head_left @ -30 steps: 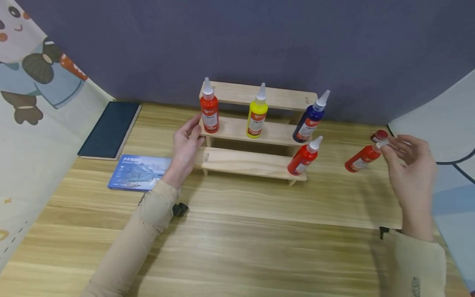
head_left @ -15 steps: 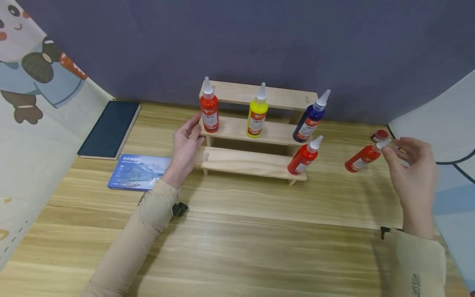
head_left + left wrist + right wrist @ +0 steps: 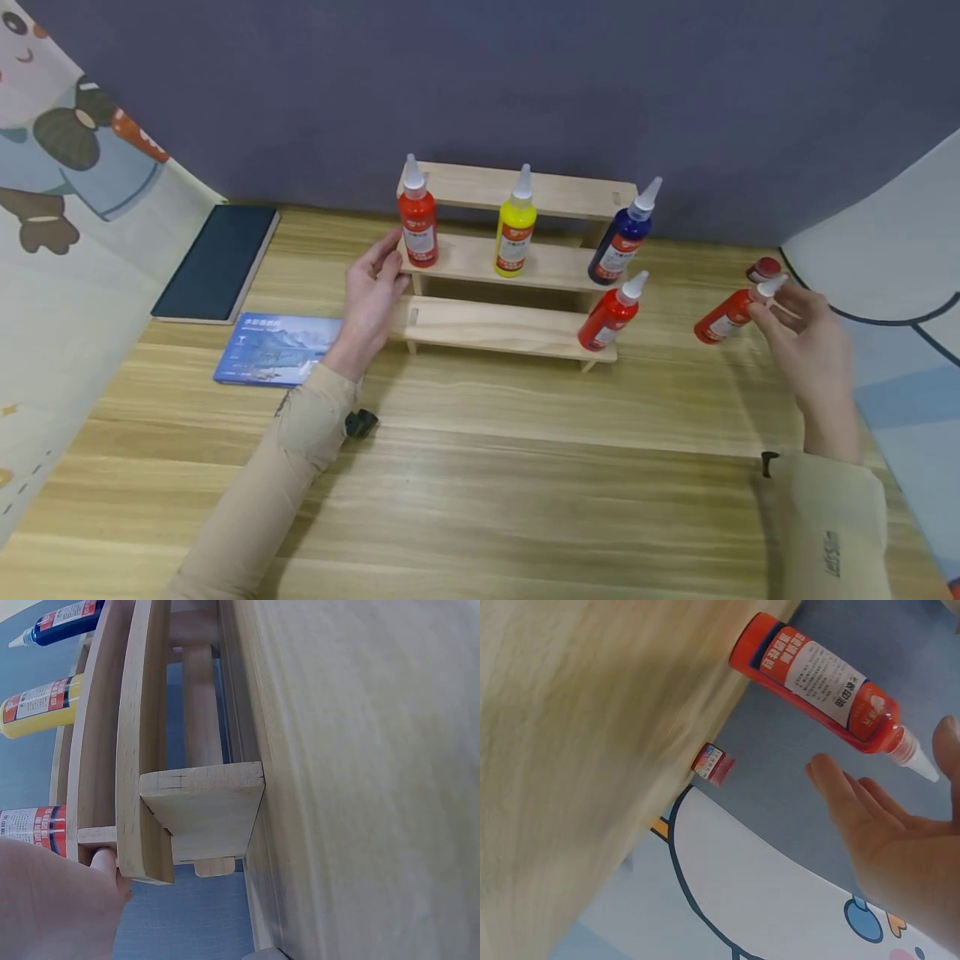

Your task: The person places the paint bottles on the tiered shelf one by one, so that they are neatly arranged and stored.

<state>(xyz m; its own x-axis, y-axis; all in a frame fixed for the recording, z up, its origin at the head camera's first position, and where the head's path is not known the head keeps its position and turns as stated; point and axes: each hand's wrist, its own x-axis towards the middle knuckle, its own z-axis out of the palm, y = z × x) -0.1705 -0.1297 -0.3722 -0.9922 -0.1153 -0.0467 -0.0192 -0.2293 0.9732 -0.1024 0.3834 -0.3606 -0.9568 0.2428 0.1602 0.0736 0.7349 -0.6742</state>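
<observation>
My left hand (image 3: 373, 300) grips the left end of a stepped wooden rack (image 3: 487, 325), its thumb at the middle shelf's edge in the left wrist view. Beside those fingers, a red squeeze bottle (image 3: 418, 229) stands on the middle shelf, with a yellow bottle (image 3: 515, 237) and a dark blue bottle (image 3: 618, 246) along it. Another red bottle (image 3: 607, 321) is on the lowest shelf's right end. On the table at right stands a third red bottle (image 3: 821, 686) with a pale cone nozzle. My right hand (image 3: 900, 840) surrounds its nozzle loosely, fingers and thumb apart.
A small red-lidded jar (image 3: 763, 269) stands behind the right-hand bottle, near the side wall. Left of the rack lie a blue box (image 3: 273, 350) with a mountain picture and a dark-covered book (image 3: 217, 262). A grey-blue wall (image 3: 480, 83) rises behind the rack.
My right hand has shifted left and closer around the nozzle of the red bottle at right. The left hand stays on the rack, and the whole view has shifted slightly.
</observation>
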